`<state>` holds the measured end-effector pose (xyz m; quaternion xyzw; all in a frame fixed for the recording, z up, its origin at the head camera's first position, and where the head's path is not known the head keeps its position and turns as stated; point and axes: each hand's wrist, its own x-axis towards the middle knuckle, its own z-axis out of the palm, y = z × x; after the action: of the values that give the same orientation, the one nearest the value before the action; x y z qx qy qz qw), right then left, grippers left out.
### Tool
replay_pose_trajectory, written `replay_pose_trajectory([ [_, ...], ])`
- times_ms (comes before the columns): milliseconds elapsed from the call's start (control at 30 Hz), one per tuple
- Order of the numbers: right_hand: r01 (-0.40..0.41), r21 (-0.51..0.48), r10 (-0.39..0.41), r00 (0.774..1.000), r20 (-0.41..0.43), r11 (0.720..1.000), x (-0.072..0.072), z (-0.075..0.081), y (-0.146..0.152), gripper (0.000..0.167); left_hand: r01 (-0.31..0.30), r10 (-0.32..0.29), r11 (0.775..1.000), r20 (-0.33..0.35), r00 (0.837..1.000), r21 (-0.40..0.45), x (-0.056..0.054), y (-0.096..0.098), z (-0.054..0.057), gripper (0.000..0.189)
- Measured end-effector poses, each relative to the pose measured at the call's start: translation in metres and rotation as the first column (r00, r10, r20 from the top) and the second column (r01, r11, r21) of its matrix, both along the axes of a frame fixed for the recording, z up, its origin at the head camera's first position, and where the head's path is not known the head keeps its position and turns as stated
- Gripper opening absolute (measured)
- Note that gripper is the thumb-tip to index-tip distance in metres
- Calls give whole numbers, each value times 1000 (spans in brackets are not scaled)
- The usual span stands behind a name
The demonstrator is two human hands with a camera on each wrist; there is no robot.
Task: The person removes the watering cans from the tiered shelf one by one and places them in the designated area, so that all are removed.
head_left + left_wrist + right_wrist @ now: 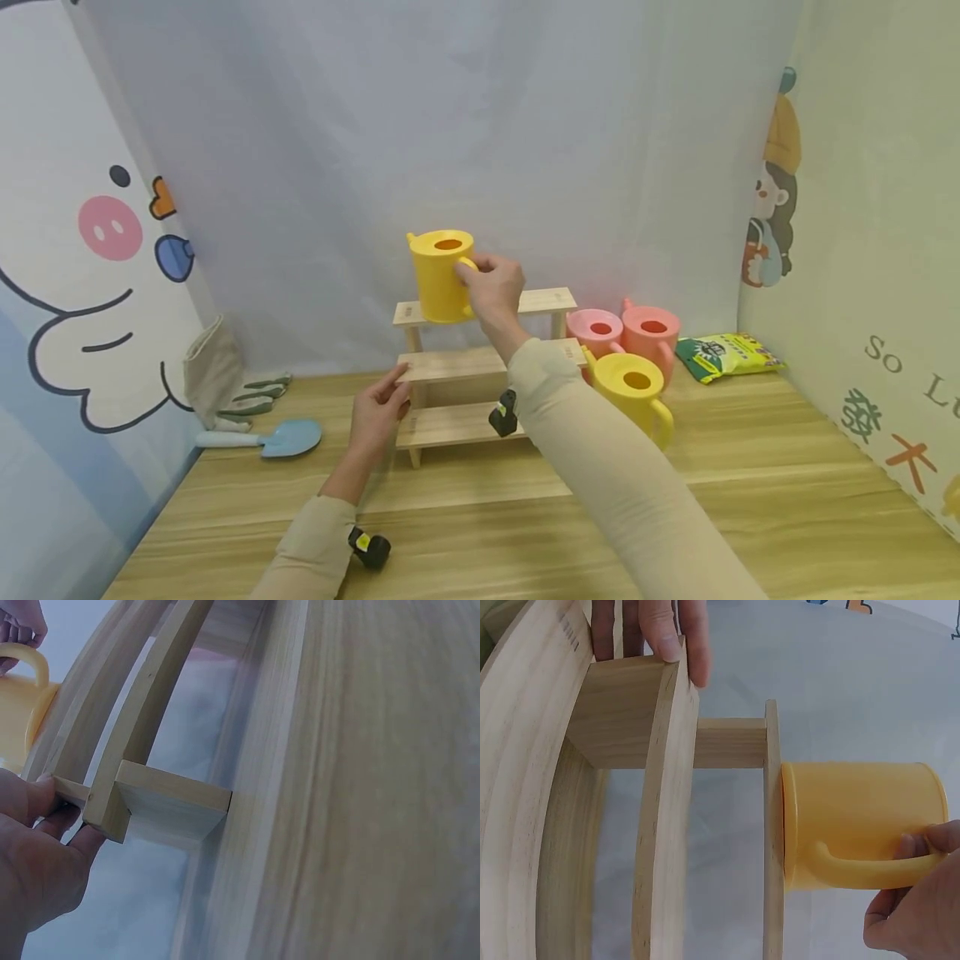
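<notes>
My right hand [496, 292] holds a yellow toy watering can [437, 279] by its handle at the top board of a three-tier wooden stand [453, 364]. The can is upright, spout to the left; in the right wrist view its base meets the top board [773, 825]. With thumb and fingers, my left hand [377, 412] pinches the left end of the middle board, thumb above and fingertips below, as the left wrist view also shows. A second yellow watering can [628, 385] stands on the table right of the stand, partly behind my right sleeve.
Two pink watering cans [651, 327] stand behind the second yellow one. Right of them lies a green and yellow packet [729, 356]. On the left, a light blue trowel [292, 437] lies before a beige and green glove [215, 367] leaning on the printed curtain.
</notes>
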<state>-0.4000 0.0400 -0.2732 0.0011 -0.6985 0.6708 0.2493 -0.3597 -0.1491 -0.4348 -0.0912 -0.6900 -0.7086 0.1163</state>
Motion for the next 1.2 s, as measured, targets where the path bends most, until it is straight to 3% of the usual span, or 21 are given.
replay_pose_trajectory([
  [200, -25, -19, 26, 999, 35, 999, 3, 0, 4, 19, -12, 12, 1000, 9, 1000, -10, 1, -1, 1, 40],
  [400, -43, 3, 43, 999, -1, 999, 9, 3, 15, 23, -15, 15, 1000, -1, 1000, -2, 0, -1, 0, 39],
  [567, -57, 4, 57, 997, -59, 998, 23, -2, 38, 23, 0, 0, 1000, 9, 1000, -8, -2, 1, -1, 39],
  [733, -44, -32, 43, 998, -50, 999, 39, -8, 65, 26, -2, 2, 1000, 9, 1000, -23, -2, 3, -1, 39],
  [1067, 40, 19, -40, 999, -27, 999, 72, -11, 127, 33, 0, 2, 999, 38, 999, -42, 0, -2, 1, 42],
  [1200, 115, 80, -111, 993, -49, 990, 86, -18, 153, 37, -15, 17, 998, 26, 1000, -57, 2, -2, 2, 41],
])
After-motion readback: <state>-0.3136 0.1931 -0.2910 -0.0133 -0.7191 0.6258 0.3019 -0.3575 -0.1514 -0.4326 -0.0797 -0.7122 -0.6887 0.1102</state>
